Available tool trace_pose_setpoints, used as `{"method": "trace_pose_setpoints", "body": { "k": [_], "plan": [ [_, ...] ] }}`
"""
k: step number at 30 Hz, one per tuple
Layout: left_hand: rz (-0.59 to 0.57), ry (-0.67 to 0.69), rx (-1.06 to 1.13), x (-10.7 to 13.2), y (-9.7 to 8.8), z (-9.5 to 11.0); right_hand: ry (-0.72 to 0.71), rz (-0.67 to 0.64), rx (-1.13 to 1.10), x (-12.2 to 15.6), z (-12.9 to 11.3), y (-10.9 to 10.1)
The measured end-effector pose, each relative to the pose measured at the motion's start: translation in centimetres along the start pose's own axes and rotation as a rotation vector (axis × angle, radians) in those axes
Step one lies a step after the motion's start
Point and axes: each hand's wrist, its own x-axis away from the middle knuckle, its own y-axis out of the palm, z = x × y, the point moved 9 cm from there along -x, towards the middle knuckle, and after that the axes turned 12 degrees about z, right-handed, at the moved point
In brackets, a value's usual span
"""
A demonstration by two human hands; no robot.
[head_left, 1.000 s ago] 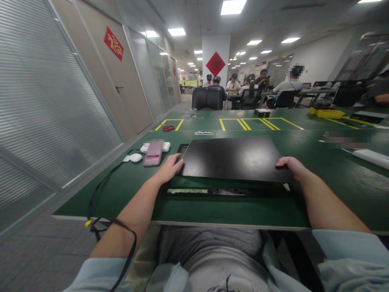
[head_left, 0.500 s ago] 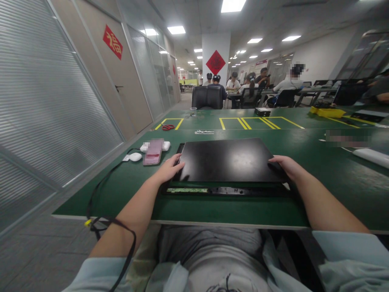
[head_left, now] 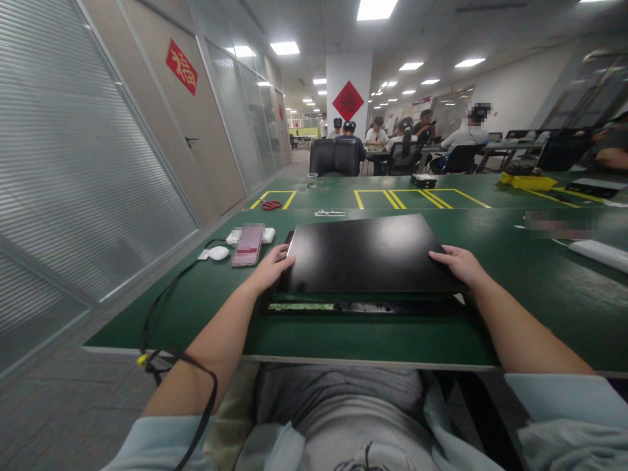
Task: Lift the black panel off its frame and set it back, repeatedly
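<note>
Pinched the smooth black rectangular panel (head_left: 360,255) by opposite short edges with bare left hand (head_left: 267,269) and right hand (head_left: 464,267), long axis lengthwise over the shallow black frame (head_left: 392,307)

This looks like an open-plan office with a workshop corner. Ceiling lights (head_left: 377,9), blinds (head_left: 63,163), a door (head_left: 206,157) and people (head_left: 462,139) on chairs (head_left: 334,158) suggest the office; yellow tape (head_left: 290,200) marking boxes on the green desk (head_left: 534,288) suggests the workshop.
</note>
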Motion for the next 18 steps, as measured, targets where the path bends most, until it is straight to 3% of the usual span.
{"method": "trace_pose_setpoints", "body": {
  "k": [8,15,18],
  "plan": [
    [0.107,0.049,0.114,-0.8,-1.4,0.2,-0.247,0.002,-0.124,0.4,-2.5,-0.4],
    [0.318,0.225,0.300,-0.7,-3.9,2.3,-0.344,0.026,-0.196,2.7,-4.5,-0.5],
    [0.352,0.269,0.397,-0.4,-4.6,3.1,-0.388,0.036,-0.213,2.9,-5.0,-0.6]
  ]
}}
